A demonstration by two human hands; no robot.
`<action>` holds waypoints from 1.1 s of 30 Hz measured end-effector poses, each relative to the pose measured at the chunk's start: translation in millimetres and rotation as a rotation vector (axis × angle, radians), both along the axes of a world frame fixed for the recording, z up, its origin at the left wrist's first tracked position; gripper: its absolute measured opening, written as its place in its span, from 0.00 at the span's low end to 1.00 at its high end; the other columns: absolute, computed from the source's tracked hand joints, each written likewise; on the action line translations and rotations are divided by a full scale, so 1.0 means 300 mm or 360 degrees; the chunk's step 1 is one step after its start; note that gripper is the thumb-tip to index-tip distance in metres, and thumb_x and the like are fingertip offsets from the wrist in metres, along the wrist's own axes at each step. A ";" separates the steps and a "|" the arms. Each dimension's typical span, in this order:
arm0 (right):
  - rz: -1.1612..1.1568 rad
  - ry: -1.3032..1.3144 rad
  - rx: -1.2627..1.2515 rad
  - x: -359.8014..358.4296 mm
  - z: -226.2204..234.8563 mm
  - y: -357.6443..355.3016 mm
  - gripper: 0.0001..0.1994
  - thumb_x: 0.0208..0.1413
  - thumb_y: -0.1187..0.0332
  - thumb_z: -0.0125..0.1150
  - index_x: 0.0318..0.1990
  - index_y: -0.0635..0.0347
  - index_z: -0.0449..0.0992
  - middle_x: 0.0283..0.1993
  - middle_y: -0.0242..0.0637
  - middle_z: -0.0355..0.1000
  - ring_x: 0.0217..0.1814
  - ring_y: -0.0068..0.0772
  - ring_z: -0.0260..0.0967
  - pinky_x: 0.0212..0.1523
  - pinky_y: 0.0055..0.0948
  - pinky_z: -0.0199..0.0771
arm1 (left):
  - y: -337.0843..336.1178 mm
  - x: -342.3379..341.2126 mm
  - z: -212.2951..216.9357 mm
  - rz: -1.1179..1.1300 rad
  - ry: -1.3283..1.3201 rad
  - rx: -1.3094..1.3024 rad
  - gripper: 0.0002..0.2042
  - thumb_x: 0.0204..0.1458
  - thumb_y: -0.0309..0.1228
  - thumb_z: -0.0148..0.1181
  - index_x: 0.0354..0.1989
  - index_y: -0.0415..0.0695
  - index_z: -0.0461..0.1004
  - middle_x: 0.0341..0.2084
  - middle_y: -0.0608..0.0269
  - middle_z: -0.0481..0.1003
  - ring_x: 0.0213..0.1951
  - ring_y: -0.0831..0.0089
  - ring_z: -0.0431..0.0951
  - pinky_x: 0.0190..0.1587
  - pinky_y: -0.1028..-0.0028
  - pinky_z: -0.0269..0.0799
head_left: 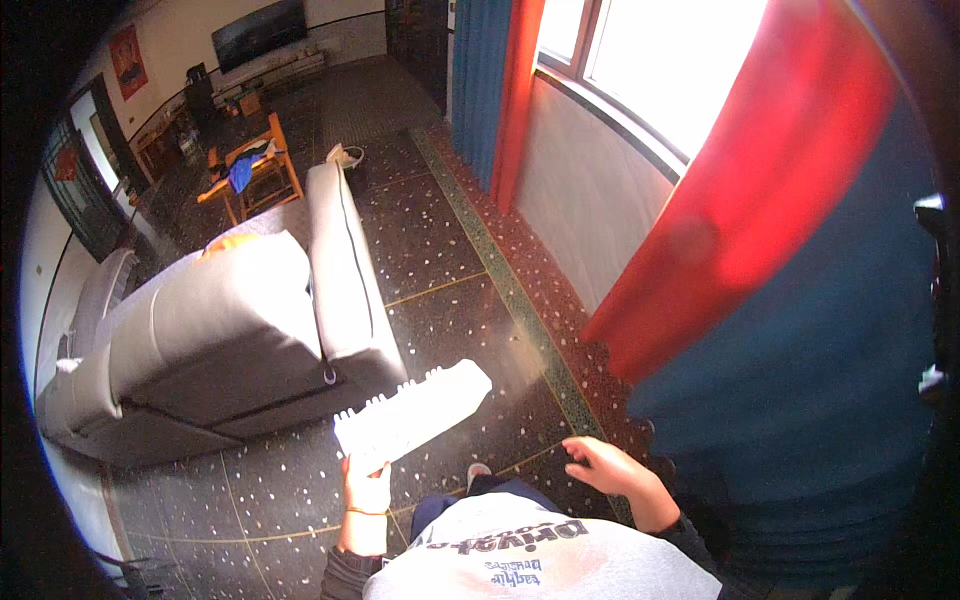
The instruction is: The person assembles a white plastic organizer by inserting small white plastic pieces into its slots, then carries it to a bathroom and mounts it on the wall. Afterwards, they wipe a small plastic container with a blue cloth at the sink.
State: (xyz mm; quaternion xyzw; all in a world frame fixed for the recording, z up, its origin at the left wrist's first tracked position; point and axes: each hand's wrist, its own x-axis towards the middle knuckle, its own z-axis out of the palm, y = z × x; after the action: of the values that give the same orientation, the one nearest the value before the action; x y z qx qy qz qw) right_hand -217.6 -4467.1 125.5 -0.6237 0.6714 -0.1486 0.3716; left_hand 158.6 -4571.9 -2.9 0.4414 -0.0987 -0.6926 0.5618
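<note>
In my left hand [367, 486] is a long white piece [415, 408], gripped at its near left end. Short prongs stand in a row along its far edge. Strong light bleaches its surface, so its exact kind cannot be made out. It slants up to the right over the dark floor, just in front of the sofa. My right hand [606, 467] is off to the right, apart from the white piece. Its fingers are loosely bent and spread, with nothing in them.
A grey sofa [215, 325] stands at the left. Beyond it is a wooden chair [258, 172] with blue cloth on it. Red [730, 230] and blue curtains [800, 400] hang along the window wall at the right. The speckled stone floor [440, 270] has thin yellow lines.
</note>
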 end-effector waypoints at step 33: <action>0.0045 0.0229 0.0074 -0.927 -0.033 -3.206 0.23 0.51 0.62 0.58 0.53 0.63 0.66 0.47 0.50 0.68 0.48 0.51 0.67 0.48 0.42 0.69 | -3.354 -0.858 0.069 0.0075 0.0046 0.0069 0.24 0.52 0.41 0.55 0.56 0.45 0.63 0.54 0.60 0.66 0.53 0.64 0.66 0.51 0.65 0.64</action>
State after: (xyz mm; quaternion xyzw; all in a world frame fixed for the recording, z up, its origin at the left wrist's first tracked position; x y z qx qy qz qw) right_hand -495.9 -5428.8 115.6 -0.6333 0.6908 -0.0826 0.3389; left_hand -98.9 -5578.0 17.8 0.4456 -0.0652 -0.6876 0.5696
